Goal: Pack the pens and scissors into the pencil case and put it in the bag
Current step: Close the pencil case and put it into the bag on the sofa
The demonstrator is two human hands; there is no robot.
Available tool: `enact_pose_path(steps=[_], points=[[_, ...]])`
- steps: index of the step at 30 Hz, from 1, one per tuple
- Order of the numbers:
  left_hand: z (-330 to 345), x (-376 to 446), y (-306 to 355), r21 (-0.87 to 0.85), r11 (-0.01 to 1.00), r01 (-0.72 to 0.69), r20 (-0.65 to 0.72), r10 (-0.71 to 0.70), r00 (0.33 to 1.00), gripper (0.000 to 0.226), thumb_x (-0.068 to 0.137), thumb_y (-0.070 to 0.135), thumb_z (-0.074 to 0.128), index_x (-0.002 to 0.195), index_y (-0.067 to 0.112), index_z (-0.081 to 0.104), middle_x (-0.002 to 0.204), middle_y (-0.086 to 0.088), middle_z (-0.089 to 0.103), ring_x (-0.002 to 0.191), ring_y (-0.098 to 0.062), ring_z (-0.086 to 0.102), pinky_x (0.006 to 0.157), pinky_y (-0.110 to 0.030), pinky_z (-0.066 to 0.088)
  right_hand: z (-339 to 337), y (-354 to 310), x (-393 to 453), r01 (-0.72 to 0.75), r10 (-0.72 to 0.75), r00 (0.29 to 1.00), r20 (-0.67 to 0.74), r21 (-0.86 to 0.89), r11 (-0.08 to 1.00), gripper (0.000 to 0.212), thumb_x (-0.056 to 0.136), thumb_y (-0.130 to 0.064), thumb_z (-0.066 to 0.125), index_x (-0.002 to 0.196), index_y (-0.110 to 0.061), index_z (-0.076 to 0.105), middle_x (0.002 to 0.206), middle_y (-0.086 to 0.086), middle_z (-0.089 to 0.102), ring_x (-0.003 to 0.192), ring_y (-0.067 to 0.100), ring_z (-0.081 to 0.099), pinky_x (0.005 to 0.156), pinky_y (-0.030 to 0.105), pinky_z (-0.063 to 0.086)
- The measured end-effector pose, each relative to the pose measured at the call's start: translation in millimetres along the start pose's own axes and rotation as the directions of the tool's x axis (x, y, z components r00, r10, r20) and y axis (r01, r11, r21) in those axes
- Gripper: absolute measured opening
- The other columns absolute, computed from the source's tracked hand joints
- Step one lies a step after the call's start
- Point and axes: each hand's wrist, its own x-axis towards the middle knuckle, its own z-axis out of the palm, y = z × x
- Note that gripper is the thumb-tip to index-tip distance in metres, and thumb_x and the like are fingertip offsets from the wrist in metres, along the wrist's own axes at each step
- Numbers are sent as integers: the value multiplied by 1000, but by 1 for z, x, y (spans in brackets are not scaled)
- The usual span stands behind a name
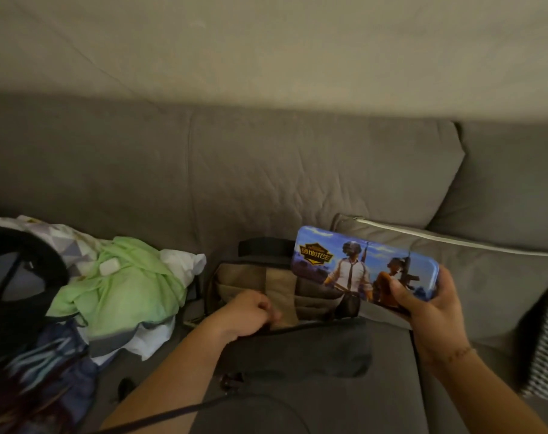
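The right hand [429, 305] is gripping the pencil case [365, 269] by its right end, thumb lying across the printed lid and fingers wrapping underneath. The case is a closed, rounded-corner box, blue, showing a helmeted figure in a white shirt and tie, a second crouching figure, and a yellow emblem with characters at its left end. It is being held in the air, tilted down to the right, its left part hanging over the bag [285, 296]. The left hand [250, 311] is resting curled on the bag's tan and grey front near the dark zip line; whether it is pinching anything cannot be told. The bag is lying on a grey sofa [235, 170], with a grey cushion [473, 267] behind the case and a green cloth [122, 283] heaped at the left.
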Motion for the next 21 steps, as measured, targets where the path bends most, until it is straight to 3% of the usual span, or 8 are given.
enact_pose_path(steps=[3, 6, 9, 11, 13, 15, 17, 21], points=[[-19, -32, 23, -415, 899, -138, 61, 178, 982, 19, 94, 21, 57, 88, 13, 72, 89, -4, 73, 90, -17, 67, 87, -31, 49, -2, -1, -5, -5, 6, 1000, -8, 12, 1000, 84, 34, -58, 88, 109, -35, 56, 109, 5, 68, 98, 22, 69, 77, 39, 59], [-37, -37, 43, -875, 457, -160, -35, 270, 962, 26, 91, 24, 53, 95, 9, 74, 97, -14, 73, 93, -25, 70, 80, -35, 55, -7, -3, -16, 22, -22, 1000, -4, 8, 1000, 75, 42, -53, 87, 108, -38, 56, 110, 5, 67, 99, 22, 68, 77, 41, 58], [-45, -21, 59, -931, 255, -261, -171, 325, 930, 25, 90, 21, 54, 101, 8, 72, 115, -16, 69, 112, -28, 63, 90, -39, 53, -18, -2, -30, 62, -63, 998, -24, -34, 997, 58, 55, -32, 84, 106, -37, 55, 109, 8, 66, 95, 19, 69, 74, 36, 59], [-43, -12, 66, -692, 520, -501, -342, 374, 862, 20, 91, 10, 58, 107, 12, 69, 120, -11, 67, 118, -24, 60, 97, -42, 49, -25, 3, -40, 106, -110, 993, -35, -95, 990, 49, 59, -26, 79, 101, -34, 55, 103, 9, 68, 85, 14, 69, 69, 26, 58], [-38, -5, 61, -90, 727, -681, -460, 576, 676, 26, 87, 1, 65, 109, 15, 67, 121, -2, 64, 118, -12, 58, 98, -37, 50, -32, 11, -46, 147, -155, 988, -25, -215, 966, 55, 54, -42, 86, 99, -33, 57, 92, -1, 71, 77, 6, 68, 66, 17, 55], [-34, 3, 49, 432, 547, -717, -248, 836, 489, 23, 85, 5, 67, 107, 14, 66, 127, -1, 58, 125, -11, 51, 103, -33, 45, -38, 21, -50, 175, -194, 981, -26, -326, 929, 56, 59, -20, 88, 101, -41, 57, 92, -12, 70, 76, 5, 67, 67, 15, 53], [-31, 11, 39, 734, 247, -632, 62, 903, 425, 23, 84, 6, 67, 105, 14, 68, 134, -6, 55, 132, -20, 44, 107, -42, 40, -43, 26, -51, 184, -210, 978, -16, -418, 889, 70, 61, 3, 83, 102, -46, 55, 94, -14, 68, 79, 8, 66, 69, 19, 52], [-27, 20, 35, 954, 132, -270, 73, 770, 633, 47, 73, 17, 76, 117, 24, 64, 153, -9, 30, 143, -35, 21, 110, -64, 17, -38, 15, -55, 227, -252, 968, 13, -483, 846, 76, 60, 0, 84, 95, -59, 51, 88, -26, 66, 74, -4, 63, 65, 8, 47]])
